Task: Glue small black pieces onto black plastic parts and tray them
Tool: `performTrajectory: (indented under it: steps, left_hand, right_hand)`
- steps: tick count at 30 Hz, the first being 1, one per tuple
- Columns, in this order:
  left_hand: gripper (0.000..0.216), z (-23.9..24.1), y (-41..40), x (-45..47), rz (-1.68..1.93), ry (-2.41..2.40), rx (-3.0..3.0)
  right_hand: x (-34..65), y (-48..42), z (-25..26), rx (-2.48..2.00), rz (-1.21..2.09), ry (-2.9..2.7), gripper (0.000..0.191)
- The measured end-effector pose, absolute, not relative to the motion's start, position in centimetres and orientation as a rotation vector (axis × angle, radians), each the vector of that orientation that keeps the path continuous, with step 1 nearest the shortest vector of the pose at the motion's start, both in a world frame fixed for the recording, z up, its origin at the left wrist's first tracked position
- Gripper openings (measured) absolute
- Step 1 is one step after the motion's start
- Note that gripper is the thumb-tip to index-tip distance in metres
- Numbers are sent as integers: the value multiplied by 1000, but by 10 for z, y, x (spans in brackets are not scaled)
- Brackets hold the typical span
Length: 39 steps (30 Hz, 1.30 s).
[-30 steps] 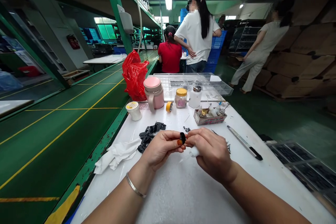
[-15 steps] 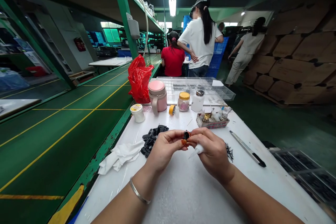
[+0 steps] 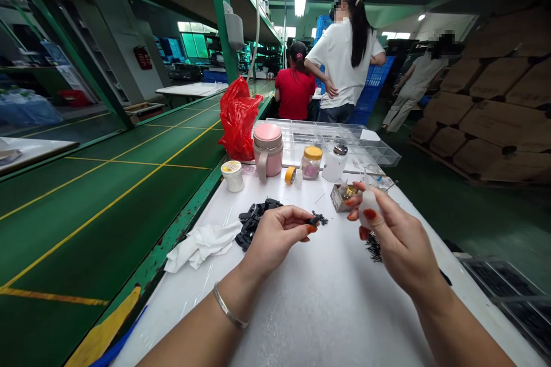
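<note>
Right hand clasping a white squeeze bottle, nozzle up, and off to its left, clearly apart, the left hand pinches a small black part!

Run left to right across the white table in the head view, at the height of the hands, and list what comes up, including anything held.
White cloth → left hand, pinching a small black part → tiny dark pieces → right hand, holding a whitish bottle.
</note>
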<state>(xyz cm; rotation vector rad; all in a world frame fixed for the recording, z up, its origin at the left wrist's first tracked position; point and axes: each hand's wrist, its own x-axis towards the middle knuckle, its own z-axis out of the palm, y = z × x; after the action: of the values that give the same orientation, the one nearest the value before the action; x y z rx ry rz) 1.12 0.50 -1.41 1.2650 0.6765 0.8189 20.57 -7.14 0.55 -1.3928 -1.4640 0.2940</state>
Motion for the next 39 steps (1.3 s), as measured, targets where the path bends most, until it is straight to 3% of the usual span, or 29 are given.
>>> performTrajectory:
  steps: [15, 39]
  left_hand:
    - [16, -20, 5, 14, 730, 716, 1496]
    - [13, -19, 3, 14, 718, 703, 1549]
  right_hand:
    - [206, -81, 8, -1285, 262, -1330, 20]
    - [203, -81, 6, -1375, 194, -1368, 18]
